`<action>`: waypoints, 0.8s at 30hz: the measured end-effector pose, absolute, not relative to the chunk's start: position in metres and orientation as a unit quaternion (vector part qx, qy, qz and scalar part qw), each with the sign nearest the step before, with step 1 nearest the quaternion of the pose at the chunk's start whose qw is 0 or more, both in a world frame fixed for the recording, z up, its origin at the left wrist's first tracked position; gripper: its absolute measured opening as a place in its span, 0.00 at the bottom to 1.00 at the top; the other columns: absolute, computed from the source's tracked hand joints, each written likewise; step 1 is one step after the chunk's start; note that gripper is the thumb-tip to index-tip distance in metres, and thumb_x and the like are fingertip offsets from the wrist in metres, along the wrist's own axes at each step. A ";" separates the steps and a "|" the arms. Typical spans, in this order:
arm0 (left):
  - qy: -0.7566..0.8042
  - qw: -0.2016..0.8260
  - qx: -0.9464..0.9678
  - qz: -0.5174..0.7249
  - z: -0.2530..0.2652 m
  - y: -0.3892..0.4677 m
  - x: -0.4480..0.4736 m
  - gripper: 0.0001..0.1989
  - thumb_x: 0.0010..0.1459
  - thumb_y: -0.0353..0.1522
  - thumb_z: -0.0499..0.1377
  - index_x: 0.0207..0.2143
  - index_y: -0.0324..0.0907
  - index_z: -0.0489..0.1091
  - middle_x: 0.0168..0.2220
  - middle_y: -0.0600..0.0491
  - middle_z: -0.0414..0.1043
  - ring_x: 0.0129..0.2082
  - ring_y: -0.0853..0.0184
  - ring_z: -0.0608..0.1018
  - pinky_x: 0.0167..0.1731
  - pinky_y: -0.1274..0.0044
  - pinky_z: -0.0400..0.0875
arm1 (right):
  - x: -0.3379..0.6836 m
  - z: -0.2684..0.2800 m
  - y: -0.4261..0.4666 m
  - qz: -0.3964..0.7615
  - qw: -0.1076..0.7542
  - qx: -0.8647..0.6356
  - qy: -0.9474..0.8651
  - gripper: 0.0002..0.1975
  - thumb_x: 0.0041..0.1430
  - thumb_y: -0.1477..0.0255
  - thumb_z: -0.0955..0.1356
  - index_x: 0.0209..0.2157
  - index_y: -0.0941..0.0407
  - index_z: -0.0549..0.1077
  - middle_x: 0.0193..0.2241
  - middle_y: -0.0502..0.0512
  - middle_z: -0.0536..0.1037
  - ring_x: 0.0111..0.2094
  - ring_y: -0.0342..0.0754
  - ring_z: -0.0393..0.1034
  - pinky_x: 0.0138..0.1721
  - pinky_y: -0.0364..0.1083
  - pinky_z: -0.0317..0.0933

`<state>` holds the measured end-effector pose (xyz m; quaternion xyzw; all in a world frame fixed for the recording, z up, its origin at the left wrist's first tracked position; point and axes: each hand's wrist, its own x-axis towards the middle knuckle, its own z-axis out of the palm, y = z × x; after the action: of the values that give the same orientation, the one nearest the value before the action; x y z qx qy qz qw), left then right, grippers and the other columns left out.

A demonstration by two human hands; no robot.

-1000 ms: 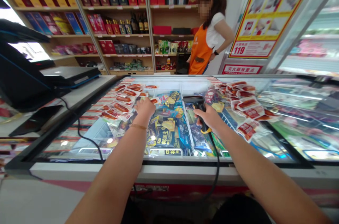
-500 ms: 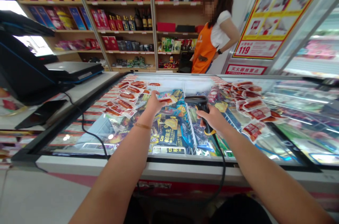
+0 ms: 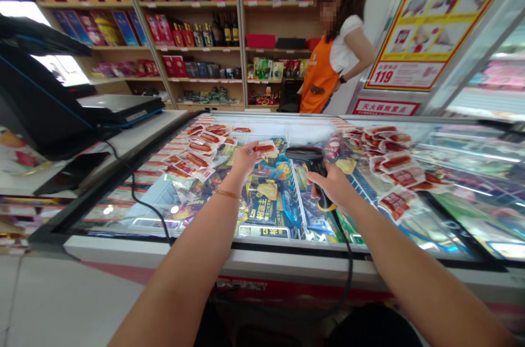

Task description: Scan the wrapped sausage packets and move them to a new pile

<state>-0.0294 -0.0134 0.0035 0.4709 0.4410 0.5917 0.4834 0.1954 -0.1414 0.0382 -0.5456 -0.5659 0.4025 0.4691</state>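
Note:
My left hand [image 3: 245, 160] is closed on a small clear packet with a reddish-brown sausage [image 3: 264, 148], held over the glass top of a chest freezer. In my right hand [image 3: 333, 186] is a black and yellow barcode scanner [image 3: 305, 154], gripped by its handle, its head turned toward the packet and a short gap away. To the left of my left hand lie several similar sausage packets [image 3: 200, 147] on the glass. A larger heap of sausage packets [image 3: 396, 161] rests to the right of the scanner.
Bagged frozen goods [image 3: 262, 207] show beneath the freezer glass. A scale [image 3: 123, 106] and a dark phone-like slab [image 3: 71, 172] sit on the left counter. The scanner cable [image 3: 348, 248] hangs over the freezer's front edge. A person in an orange apron [image 3: 320, 74] stands beyond, beside the shelves.
My left hand has moved slightly right and up with the sausage packet, now nearer the scanner head. The scanner stays almost in place, and the view has shifted a little.

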 end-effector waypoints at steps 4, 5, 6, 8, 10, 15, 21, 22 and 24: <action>0.418 0.519 0.442 0.601 0.003 -0.010 -0.025 0.20 0.52 0.22 0.60 0.48 0.37 0.76 0.44 0.49 0.77 0.42 0.65 0.79 0.47 0.66 0.77 | 0.192 0.040 -0.147 0.388 0.442 -0.544 -0.598 0.12 0.52 0.64 0.69 0.33 0.55 0.65 0.19 0.47 0.74 0.15 0.44 0.68 0.18 0.42 0.61; 0.406 0.527 0.440 0.603 0.004 -0.010 -0.025 0.20 0.52 0.22 0.60 0.49 0.37 0.75 0.46 0.49 0.77 0.44 0.64 0.79 0.48 0.66 0.77 | 0.192 0.040 -0.149 0.387 0.434 -0.542 -0.606 0.12 0.53 0.64 0.69 0.33 0.54 0.65 0.19 0.47 0.74 0.15 0.44 0.68 0.19 0.42 0.61; 0.395 0.533 0.438 0.606 0.004 -0.009 -0.025 0.20 0.53 0.23 0.60 0.49 0.38 0.75 0.47 0.49 0.77 0.47 0.63 0.78 0.49 0.66 0.76 | 0.191 0.040 -0.150 0.386 0.428 -0.542 -0.612 0.11 0.53 0.63 0.69 0.33 0.54 0.65 0.18 0.47 0.73 0.15 0.43 0.68 0.19 0.42 0.62; 0.379 0.540 0.436 0.612 0.004 -0.009 -0.026 0.20 0.54 0.23 0.59 0.50 0.38 0.75 0.51 0.48 0.75 0.49 0.62 0.77 0.51 0.65 0.75 | 0.190 0.041 -0.152 0.378 0.419 -0.544 -0.621 0.12 0.54 0.63 0.68 0.33 0.55 0.65 0.17 0.46 0.73 0.15 0.44 0.68 0.20 0.42 0.62; 0.368 0.548 0.436 0.612 0.004 -0.010 -0.027 0.21 0.54 0.22 0.58 0.50 0.38 0.75 0.53 0.48 0.74 0.51 0.61 0.77 0.52 0.64 0.74 | 0.188 0.041 -0.154 0.367 0.411 -0.546 -0.631 0.12 0.54 0.62 0.68 0.33 0.55 0.65 0.16 0.46 0.73 0.16 0.44 0.68 0.21 0.43 0.62; 0.348 0.560 0.446 0.606 0.003 -0.010 -0.027 0.20 0.52 0.23 0.60 0.49 0.40 0.76 0.56 0.47 0.72 0.56 0.57 0.73 0.55 0.62 0.71 | 0.185 0.045 -0.157 0.347 0.387 -0.551 -0.653 0.11 0.54 0.62 0.67 0.33 0.55 0.66 0.13 0.46 0.71 0.15 0.45 0.69 0.21 0.43 0.62; 0.336 0.561 0.462 0.600 0.003 -0.010 -0.026 0.20 0.51 0.25 0.62 0.49 0.39 0.76 0.58 0.45 0.70 0.57 0.54 0.73 0.57 0.59 0.69 | 0.182 0.047 -0.159 0.346 0.376 -0.549 -0.661 0.10 0.53 0.64 0.67 0.34 0.55 0.66 0.12 0.46 0.71 0.15 0.46 0.69 0.23 0.43 0.62; 0.336 0.559 0.463 0.599 0.003 -0.010 -0.026 0.21 0.51 0.24 0.62 0.49 0.38 0.76 0.58 0.45 0.70 0.57 0.54 0.72 0.57 0.59 0.69 | 0.182 0.047 -0.159 0.346 0.373 -0.549 -0.663 0.10 0.54 0.64 0.67 0.34 0.55 0.66 0.12 0.46 0.71 0.16 0.46 0.69 0.24 0.43 0.62; 0.338 0.558 0.464 0.600 0.003 -0.011 -0.026 0.21 0.50 0.24 0.62 0.48 0.38 0.76 0.57 0.45 0.70 0.57 0.53 0.73 0.56 0.59 0.69 | 0.183 0.046 -0.158 0.348 0.370 -0.548 -0.665 0.10 0.54 0.64 0.66 0.35 0.55 0.66 0.12 0.46 0.71 0.16 0.46 0.69 0.24 0.43 0.62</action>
<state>-0.0258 -0.0106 0.0028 0.4640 0.3383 0.5996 0.5575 0.1827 -0.1583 0.0462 -0.5479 -0.6647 0.3479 0.3700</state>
